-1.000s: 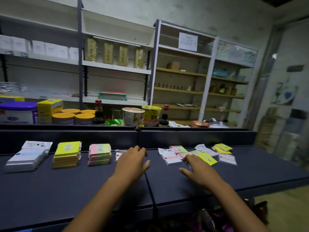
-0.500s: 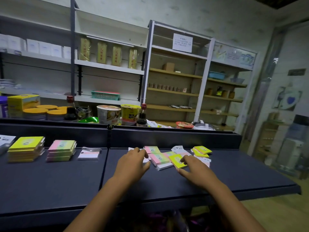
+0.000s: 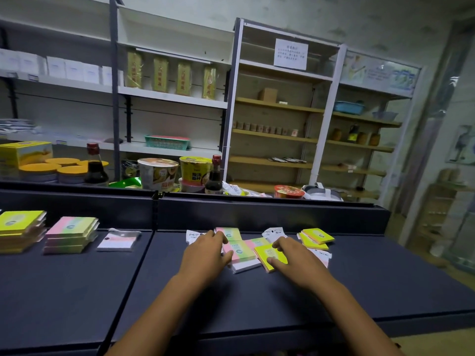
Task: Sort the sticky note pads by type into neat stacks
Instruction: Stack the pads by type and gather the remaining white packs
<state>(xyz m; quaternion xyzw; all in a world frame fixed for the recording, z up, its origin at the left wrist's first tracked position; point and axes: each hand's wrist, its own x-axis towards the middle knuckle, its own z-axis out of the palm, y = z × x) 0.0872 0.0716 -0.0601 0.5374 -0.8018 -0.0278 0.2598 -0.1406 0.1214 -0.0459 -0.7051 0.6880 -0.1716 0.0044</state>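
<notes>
A loose heap of sticky note pads lies mid-shelf. My left hand (image 3: 205,255) rests on its left side, fingers spread over a white pad (image 3: 192,236) and beside a pink-green pad (image 3: 239,250). My right hand (image 3: 295,260) presses thumb and fingers on a yellow pad (image 3: 268,253). Two more yellow pads (image 3: 317,236) lie at the heap's right. At the far left stand a yellow stack (image 3: 20,231) and a pink-green stack (image 3: 70,233), with a single pink pad in clear wrap (image 3: 119,240) beside them.
The dark shelf surface (image 3: 257,299) has a raised back wall (image 3: 257,213) and a seam between its panels. Behind it stand sauce bottles (image 3: 96,165), noodle cups (image 3: 158,173) and tins. Shelving fills the wall behind.
The view swung right, so the sorted stacks slid to the left edge. Both hands moved onto the loose heap; my right hand now pinches the yellow pad.
</notes>
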